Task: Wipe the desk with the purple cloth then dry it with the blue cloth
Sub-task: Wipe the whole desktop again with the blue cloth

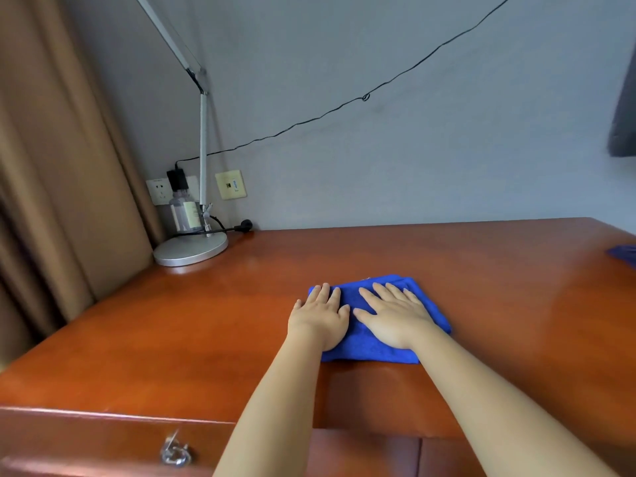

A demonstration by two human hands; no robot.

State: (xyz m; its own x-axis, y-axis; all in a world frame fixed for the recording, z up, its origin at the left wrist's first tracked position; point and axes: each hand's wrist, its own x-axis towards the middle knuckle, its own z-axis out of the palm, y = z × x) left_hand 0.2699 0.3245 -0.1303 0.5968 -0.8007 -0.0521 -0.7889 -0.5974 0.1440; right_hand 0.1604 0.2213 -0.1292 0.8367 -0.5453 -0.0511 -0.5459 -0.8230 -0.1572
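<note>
A curtain (51, 166), bottle (184, 211) and lamp (191, 249) crowd the desk's (172, 332) far left corner. Mid-desk, left hand (321, 313) and right hand (395, 313) press flat, fingers straight, on the folded blue cloth (364, 349). A purplish cloth (624, 254) lies at the right edge.

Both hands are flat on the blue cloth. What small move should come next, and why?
Probably slide the blue cloth left toward the lamp: both the left hand and right hand already press it flat, and much desk lies bare there.
</note>
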